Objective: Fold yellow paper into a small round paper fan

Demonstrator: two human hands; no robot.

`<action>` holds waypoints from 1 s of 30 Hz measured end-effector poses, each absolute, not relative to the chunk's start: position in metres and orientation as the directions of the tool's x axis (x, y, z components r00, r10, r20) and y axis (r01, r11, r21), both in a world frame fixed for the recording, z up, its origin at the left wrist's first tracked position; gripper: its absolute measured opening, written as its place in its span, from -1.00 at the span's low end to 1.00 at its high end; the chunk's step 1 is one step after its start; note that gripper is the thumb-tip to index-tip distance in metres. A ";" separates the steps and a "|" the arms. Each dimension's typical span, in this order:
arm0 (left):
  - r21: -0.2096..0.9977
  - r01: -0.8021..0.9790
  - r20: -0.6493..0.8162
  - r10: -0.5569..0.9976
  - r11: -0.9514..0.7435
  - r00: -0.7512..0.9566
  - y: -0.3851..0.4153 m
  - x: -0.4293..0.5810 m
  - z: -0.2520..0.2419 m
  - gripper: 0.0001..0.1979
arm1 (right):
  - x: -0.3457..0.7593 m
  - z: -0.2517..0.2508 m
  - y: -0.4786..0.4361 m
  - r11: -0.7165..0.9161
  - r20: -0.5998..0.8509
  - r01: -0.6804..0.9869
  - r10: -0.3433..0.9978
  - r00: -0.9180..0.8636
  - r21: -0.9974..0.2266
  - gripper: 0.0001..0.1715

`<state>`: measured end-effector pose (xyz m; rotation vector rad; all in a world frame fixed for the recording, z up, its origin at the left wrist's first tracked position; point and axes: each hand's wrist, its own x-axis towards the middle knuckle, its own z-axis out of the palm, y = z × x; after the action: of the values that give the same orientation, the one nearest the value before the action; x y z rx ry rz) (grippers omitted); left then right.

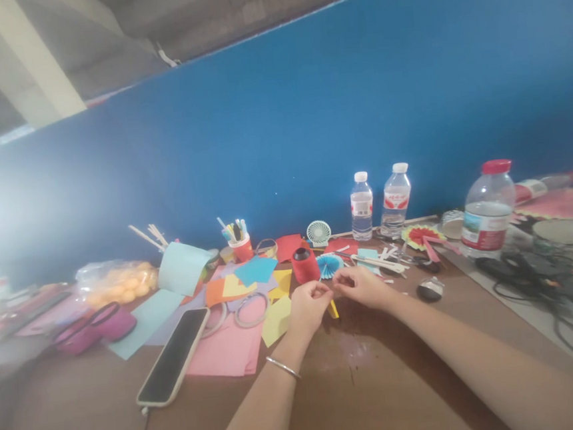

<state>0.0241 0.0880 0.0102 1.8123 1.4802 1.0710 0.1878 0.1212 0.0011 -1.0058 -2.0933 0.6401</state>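
At my far left, two magenta rolls [113, 322] lie on the table [381, 381] in front of a plastic bag [141, 279] of orange balls. Then comes my phone [175, 360], lying face up and slanted beside pink sheets [226, 354]. Behind those, a cup [242, 248] holds pens. A red spool [305, 265] stands just beyond my left hand [308, 307], whose thumb and forefinger are drawn close together; whether they pinch anything, I cannot tell. A yellow strip [333, 309] shows just below those fingertips, near the table's middle, its upper end hidden. A blue pleated rosette [329, 265] sits just behind the gap between my hands. My right hand [366, 288] faces the left, fingers bent in and narrow, their hold also unclear to me. Farther right are two water bottles [361, 208], a dark rounded object [430, 289] and a large red-capped bottle [487, 211].
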 end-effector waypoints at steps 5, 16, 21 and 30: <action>0.885 0.420 0.208 0.978 -0.199 0.024 0.094 0.019 0.002 -0.87 | 0.183 0.004 0.119 0.615 0.644 0.538 0.747 -0.164 -0.577 -0.77; 0.805 0.531 0.315 0.949 -0.265 -0.004 0.089 0.021 0.003 -0.86 | 0.144 -0.003 0.095 -0.021 -0.013 -0.154 0.998 -0.057 -0.988 -0.76; 0.715 0.602 0.394 0.916 -0.357 0.074 0.084 0.028 -0.001 -0.86 | 0.139 -0.012 0.094 -0.030 -0.025 -0.357 1.000 -0.018 -0.934 -0.78; 0.748 0.589 0.321 0.943 -0.305 0.081 0.086 0.030 -0.007 -0.88 | 0.136 -0.020 0.095 -0.009 -0.053 -0.489 0.996 0.076 -0.872 -0.74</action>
<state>0.0303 0.0862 -0.0068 1.9387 1.5109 1.1090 0.1357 0.0951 -0.0202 -0.8880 -0.7519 1.3682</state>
